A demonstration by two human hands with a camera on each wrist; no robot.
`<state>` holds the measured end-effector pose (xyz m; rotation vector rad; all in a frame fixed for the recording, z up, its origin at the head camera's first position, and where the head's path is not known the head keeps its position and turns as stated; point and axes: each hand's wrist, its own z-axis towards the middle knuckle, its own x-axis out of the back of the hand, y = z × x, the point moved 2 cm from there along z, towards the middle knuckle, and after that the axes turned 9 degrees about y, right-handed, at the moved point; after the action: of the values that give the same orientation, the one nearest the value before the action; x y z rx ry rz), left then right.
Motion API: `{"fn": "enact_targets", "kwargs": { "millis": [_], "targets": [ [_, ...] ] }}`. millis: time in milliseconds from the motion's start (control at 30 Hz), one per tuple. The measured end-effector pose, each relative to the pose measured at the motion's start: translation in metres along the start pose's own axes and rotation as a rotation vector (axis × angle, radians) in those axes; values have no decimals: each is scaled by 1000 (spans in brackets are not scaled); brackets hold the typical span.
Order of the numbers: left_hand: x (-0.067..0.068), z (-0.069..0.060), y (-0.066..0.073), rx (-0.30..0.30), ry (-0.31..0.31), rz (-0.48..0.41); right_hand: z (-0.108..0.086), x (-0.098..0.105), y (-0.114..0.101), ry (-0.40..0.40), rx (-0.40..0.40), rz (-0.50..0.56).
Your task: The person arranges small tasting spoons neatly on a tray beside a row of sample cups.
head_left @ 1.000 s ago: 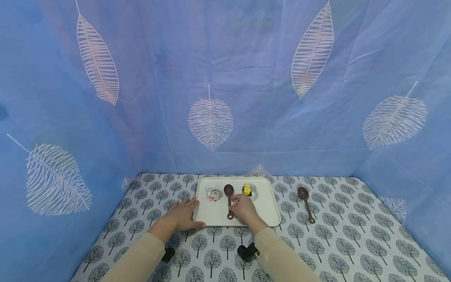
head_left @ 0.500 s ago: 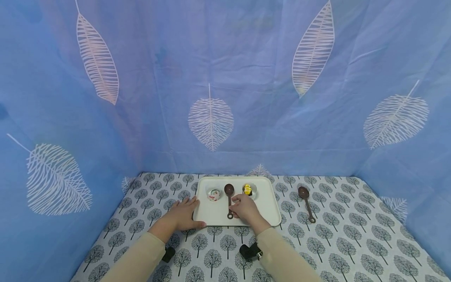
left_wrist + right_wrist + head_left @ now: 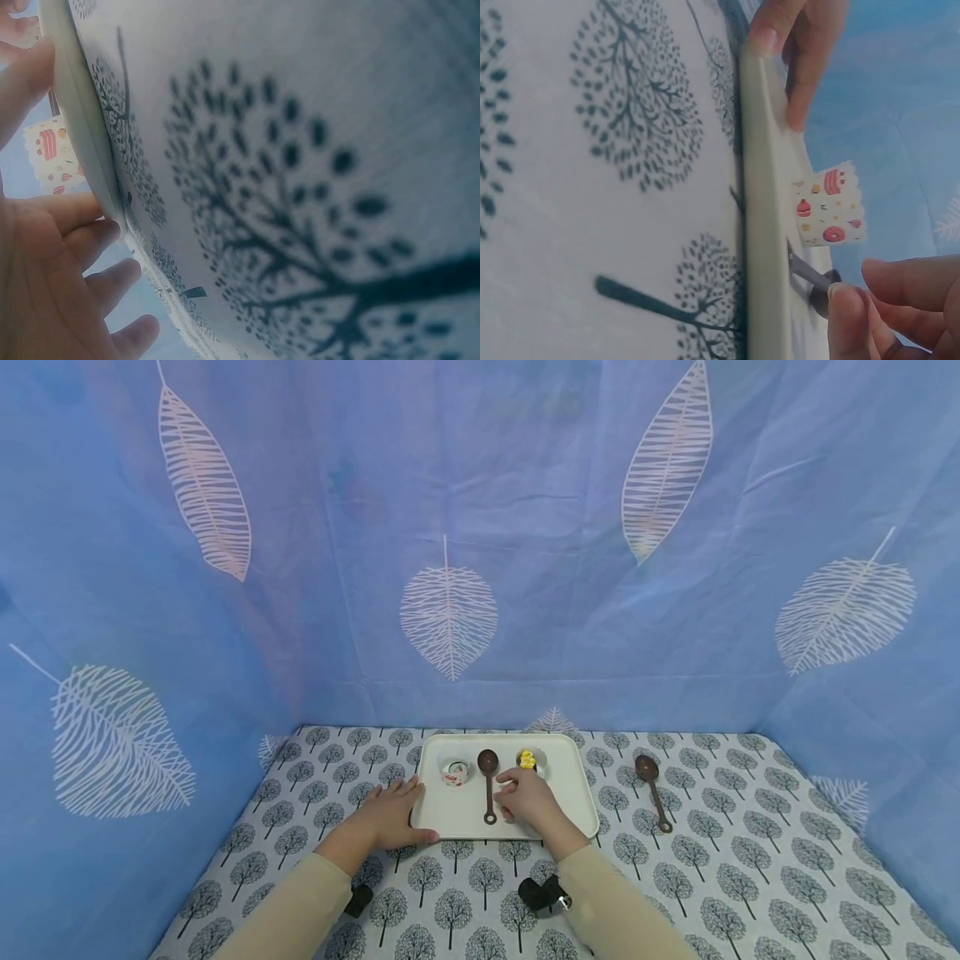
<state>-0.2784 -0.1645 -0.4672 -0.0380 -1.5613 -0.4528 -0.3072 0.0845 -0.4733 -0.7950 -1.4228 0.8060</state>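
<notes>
A white tray (image 3: 450, 814) lies on the table. My left hand (image 3: 390, 818) rests against its left front corner, fingers spread, thumb along the front edge. A brown spoon (image 3: 489, 785) lies in the middle of the tray, handle toward me. Just right of its handle hovers my right hand (image 3: 528, 797), fingers bent, a gap showing between thumb and forefinger in the right wrist view. On the tray's left side stands a paper baking cup (image 3: 455, 772) printed with red sweets. Another cup, partly behind the right hand, holds a yellow-topped dark piece (image 3: 527, 760).
A second brown spoon (image 3: 655, 793) lies on the tree-print tablecloth (image 3: 720, 877), right of the tray. Blue cloth (image 3: 555, 610) with white leaf prints hangs behind and at both sides.
The right hand has drawn slightly right, away from the spoon's handle, letting go of it. The spoon stays on the tray. The left hand keeps its place.
</notes>
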Motion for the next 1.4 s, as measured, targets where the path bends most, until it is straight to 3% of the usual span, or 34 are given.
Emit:
{"fn": "enact_targets", "kwargs": {
  "millis": [900, 1400],
  "targets": [
    [-5, 2, -3, -1, 5, 0, -14, 33, -10, -8, 51, -10],
    [-5, 3, -4, -5, 11, 4, -17, 58, -11, 15, 46, 50]
  ]
}}
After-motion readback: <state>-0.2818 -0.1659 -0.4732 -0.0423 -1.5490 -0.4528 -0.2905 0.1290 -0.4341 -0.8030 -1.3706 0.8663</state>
